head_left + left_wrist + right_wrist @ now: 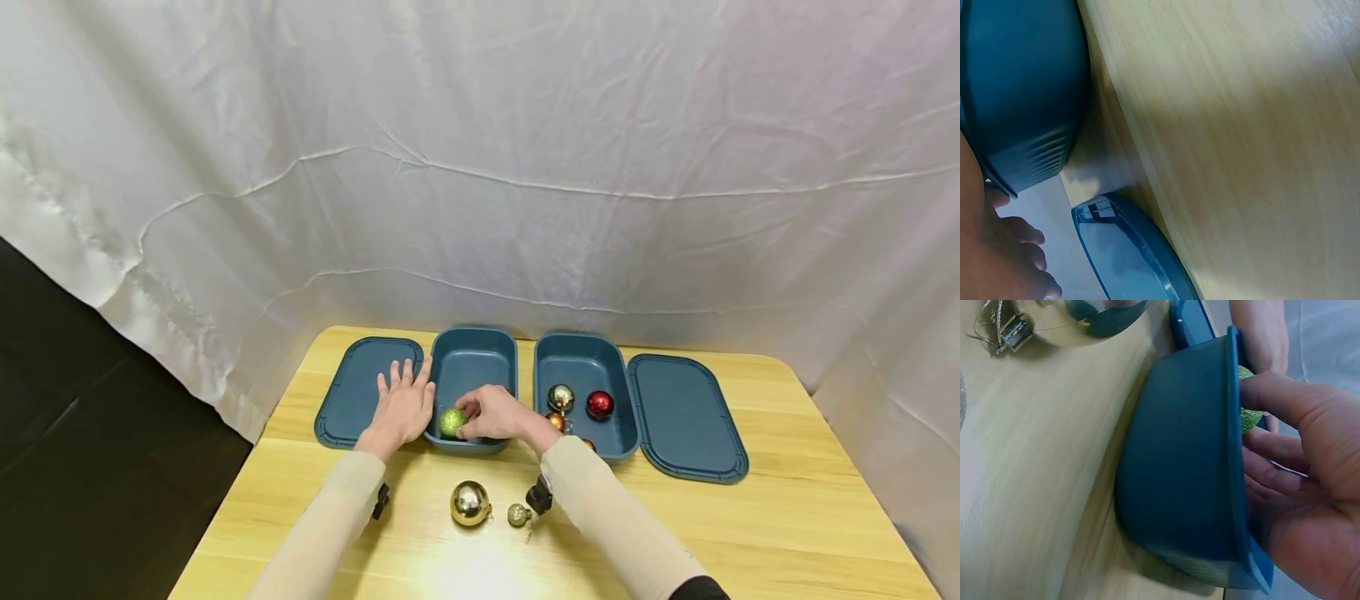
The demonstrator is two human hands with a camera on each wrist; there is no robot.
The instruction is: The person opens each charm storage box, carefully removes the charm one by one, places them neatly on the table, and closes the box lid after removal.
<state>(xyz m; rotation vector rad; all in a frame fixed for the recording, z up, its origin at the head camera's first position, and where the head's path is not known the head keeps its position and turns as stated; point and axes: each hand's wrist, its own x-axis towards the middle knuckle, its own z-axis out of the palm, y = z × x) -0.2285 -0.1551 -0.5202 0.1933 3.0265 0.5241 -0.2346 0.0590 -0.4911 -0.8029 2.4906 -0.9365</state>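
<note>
Green glitter ball (451, 422): held inside the left box (474, 367), in its near left part; whether the box floor is touched by it cannot be told.
Right hand (497, 412): reached into the left box from the near right; its fingers are curved, and the green glitter ball is pinched between thumb and fingers.
Left hand (405, 404): held palm down with fingers straight and spread, at the left rim of the left box and partly over the left lid (358, 396); nothing is gripped by it.
Right box (581, 354): set just right of the left box; a gold ball (560, 398), a red ball (600, 405) and an orange ball (555, 422) are held in it, the orange one partly hidden by the right arm.
Lids: the left lid is laid just left of the left box, the right lid (688, 417) just right of the right box.
Near side of the table (795, 492): a large gold ball (469, 504) is placed near the left box, with a small glittery ball (517, 515) to its right.
Far side: the table is backed by a pale cloth (525, 125).
</note>
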